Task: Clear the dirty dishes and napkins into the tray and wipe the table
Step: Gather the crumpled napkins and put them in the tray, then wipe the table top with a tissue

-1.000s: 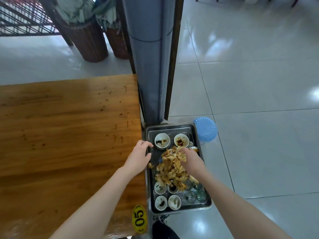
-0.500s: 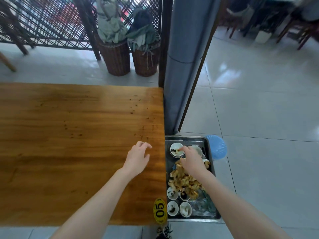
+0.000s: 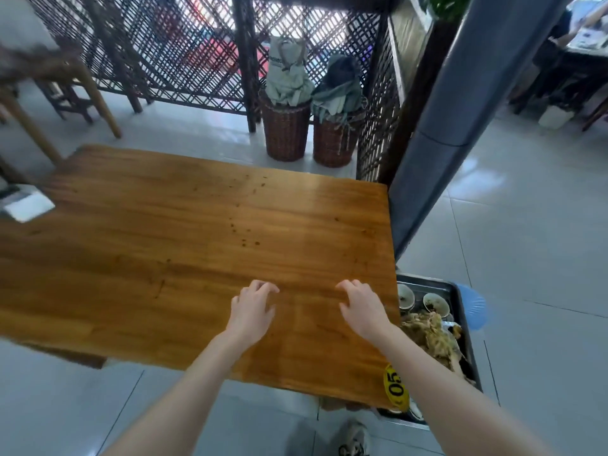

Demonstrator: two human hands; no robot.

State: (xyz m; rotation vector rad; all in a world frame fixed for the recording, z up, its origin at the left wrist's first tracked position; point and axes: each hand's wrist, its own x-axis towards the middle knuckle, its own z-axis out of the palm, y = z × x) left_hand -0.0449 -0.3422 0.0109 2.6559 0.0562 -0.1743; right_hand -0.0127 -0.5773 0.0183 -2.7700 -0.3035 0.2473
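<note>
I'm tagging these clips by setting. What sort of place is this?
Probably a restaurant dining room: the wooden table carries a yellow number tag, 05, and a metal tray of dirty sauce dishes sits beside it.

Wooden table bears dark specks, a white box far left, a yellow tag near-right

We see the glossy wooden table spread beneath our left hand and right hand, its top flecked with dark specks beyond both hands. Just right of the right hand, past the table's edge and set lower, sits the metal tray. At its far end stand two small white bowls smeared with dark sauce. Beside the right wrist, a heap of crumpled, brown-stained napkins fills the tray's middle.
</note>
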